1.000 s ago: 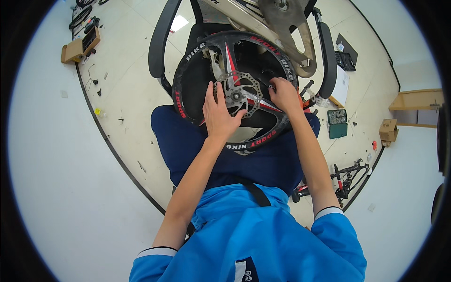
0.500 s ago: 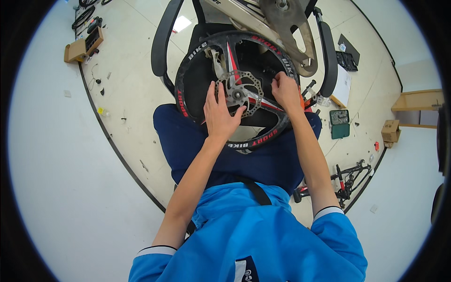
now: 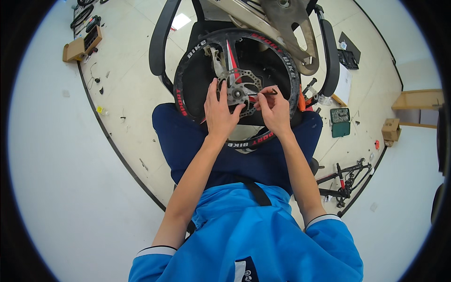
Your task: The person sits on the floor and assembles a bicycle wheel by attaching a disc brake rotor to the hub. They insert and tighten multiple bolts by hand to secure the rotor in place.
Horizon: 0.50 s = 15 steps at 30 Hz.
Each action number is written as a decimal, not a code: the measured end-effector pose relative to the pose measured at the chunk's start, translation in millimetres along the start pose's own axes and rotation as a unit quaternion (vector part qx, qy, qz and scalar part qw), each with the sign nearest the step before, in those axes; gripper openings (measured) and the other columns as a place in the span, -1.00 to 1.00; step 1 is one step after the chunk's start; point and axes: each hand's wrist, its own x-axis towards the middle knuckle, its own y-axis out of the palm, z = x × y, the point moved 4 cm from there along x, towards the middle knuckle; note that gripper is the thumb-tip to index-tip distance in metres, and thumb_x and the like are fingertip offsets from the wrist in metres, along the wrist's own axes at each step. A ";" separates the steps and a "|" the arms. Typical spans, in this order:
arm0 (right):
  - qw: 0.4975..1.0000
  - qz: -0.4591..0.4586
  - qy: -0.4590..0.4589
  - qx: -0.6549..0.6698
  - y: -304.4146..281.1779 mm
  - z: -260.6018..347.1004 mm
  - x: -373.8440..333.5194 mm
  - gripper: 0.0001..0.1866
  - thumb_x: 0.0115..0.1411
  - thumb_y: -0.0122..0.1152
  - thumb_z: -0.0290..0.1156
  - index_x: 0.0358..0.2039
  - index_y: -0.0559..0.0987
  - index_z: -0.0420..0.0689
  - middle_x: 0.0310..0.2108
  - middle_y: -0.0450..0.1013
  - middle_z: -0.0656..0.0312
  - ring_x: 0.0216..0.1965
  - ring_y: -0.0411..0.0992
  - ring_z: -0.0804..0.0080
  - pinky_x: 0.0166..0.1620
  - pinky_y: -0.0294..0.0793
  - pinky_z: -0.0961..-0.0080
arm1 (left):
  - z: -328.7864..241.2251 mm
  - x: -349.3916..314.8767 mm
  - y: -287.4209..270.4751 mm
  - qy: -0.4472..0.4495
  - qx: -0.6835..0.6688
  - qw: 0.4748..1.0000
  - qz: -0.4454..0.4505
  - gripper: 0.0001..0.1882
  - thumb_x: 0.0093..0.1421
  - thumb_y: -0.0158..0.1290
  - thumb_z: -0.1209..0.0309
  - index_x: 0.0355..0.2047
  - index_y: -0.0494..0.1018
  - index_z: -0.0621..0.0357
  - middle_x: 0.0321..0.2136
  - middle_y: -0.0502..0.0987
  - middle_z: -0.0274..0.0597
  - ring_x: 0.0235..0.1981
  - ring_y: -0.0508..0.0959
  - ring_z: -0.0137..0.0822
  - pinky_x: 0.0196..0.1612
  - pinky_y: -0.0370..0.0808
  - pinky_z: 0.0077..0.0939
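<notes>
A black bicycle wheel (image 3: 294, 91) with red and white spokes lies across my lap and a chair seat. Its perforated brake disc (image 3: 255, 77) faces up around the hub (image 3: 237, 93). My left hand (image 3: 219, 115) rests at the disc's left side, fingers stretched and thumb apart near the lower edge. Between the fingertips of my right hand (image 3: 277, 114) is a small dark hex key (image 3: 272, 92), held just right of the hub, over the disc's edge. Where its tip sits is too small to make out.
Black armrests (image 3: 161, 42) flank the wheel, and a pale bicycle frame (image 3: 237, 11) lies beyond it. On the floor at right are an opened green case (image 3: 340, 129) and a black bicycle frame (image 3: 344, 184). A cardboard box (image 3: 74, 50) stands far left.
My right hand has moved left and down from the wheel's right side to the disc, where the hex key now shows in its fingers. My left hand has barely moved.
</notes>
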 end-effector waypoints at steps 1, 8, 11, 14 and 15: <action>1.000 0.000 -0.003 -0.009 1.6 0.1 0.5 -0.93 0.40 0.12 -0.52 -0.17 0.47 -0.25 -0.35 0.60 0.19 -0.37 0.59 0.53 -0.27 0.60 0.59 | 0.6 0.0 0.0 0.003 0.000 1.000 0.001 -0.10 0.05 0.41 0.22 0.35 0.27 0.22 0.40 0.14 0.12 0.35 0.26 0.13 0.31 0.29 -0.04; 0.995 0.008 -0.055 -0.079 7.9 2.3 1.9 -0.90 0.35 0.18 -0.55 -0.18 0.48 -0.28 -0.40 0.58 0.08 -0.41 0.62 0.39 -0.29 0.59 0.48 | 0.8 -0.1 0.3 0.006 -0.004 1.000 -0.004 -0.10 0.03 0.41 0.25 0.34 0.27 0.24 0.40 0.13 0.13 0.36 0.25 0.13 0.29 0.30 -0.04; 0.988 0.013 -0.085 -0.126 9.1 7.0 0.0 -0.89 0.32 0.20 -0.57 -0.17 0.49 -0.28 -0.36 0.58 0.07 -0.38 0.63 0.35 -0.27 0.60 0.48 | 0.6 0.6 0.3 0.008 -0.005 1.000 -0.004 -0.10 0.03 0.41 0.26 0.34 0.27 0.24 0.40 0.13 0.13 0.36 0.25 0.13 0.29 0.30 -0.04; 0.976 0.028 -0.130 -0.175 11.1 7.6 -1.2 -0.85 0.26 0.22 -0.63 -0.15 0.51 -0.29 -0.29 0.57 0.10 -0.30 0.64 0.35 -0.21 0.62 0.50 | 0.7 1.0 0.5 0.008 -0.004 1.000 -0.002 -0.10 0.03 0.41 0.27 0.34 0.27 0.24 0.40 0.13 0.13 0.37 0.24 0.13 0.29 0.30 -0.04; 0.971 0.040 -0.144 -0.185 11.7 10.5 -1.5 -0.82 0.23 0.23 -0.65 -0.15 0.51 -0.29 -0.28 0.56 0.09 -0.28 0.63 0.32 -0.20 0.63 0.50 | 1.1 1.2 0.5 0.009 -0.001 1.000 -0.002 -0.11 0.03 0.41 0.28 0.34 0.27 0.24 0.40 0.13 0.13 0.37 0.23 0.13 0.29 0.30 -0.04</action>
